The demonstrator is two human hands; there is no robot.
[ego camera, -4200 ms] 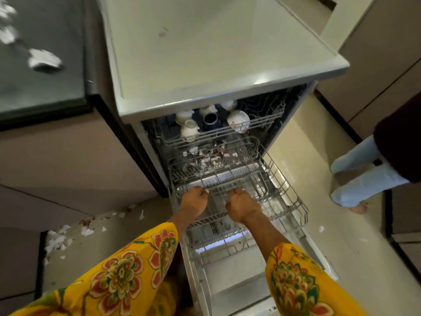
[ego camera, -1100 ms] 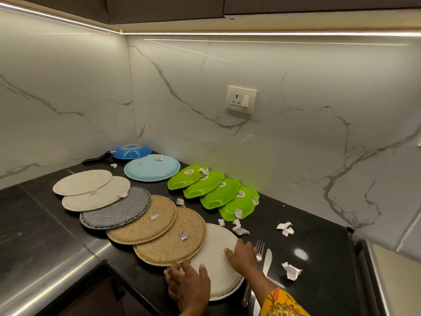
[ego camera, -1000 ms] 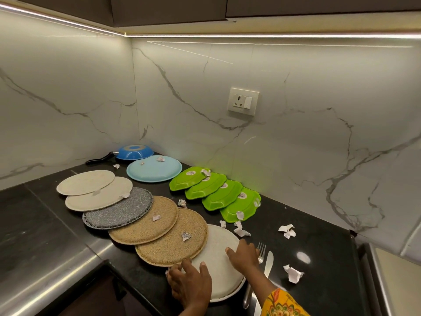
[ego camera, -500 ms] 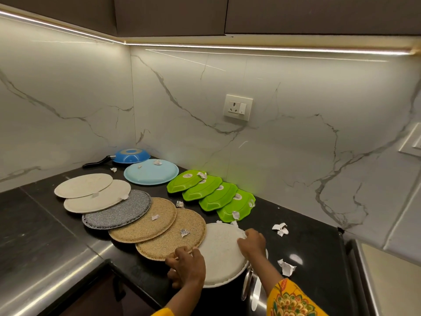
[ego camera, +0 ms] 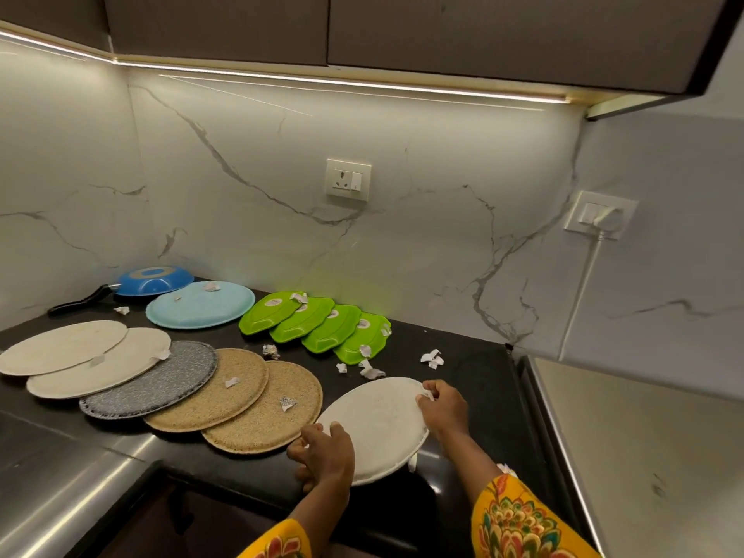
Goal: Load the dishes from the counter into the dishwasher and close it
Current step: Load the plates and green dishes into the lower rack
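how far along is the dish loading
Early. In hand: both hands, left and right, grip the white plate. Left on the counter: five round plates, blue plate, four green dishes, blue pan. Dishwasher out of view.

Counter: held plate at 6 o'clock, overlapped plate row running toward 9. Four leaf dishes at 12, behind the row. Round plate at 11; pan behind it, at wall.
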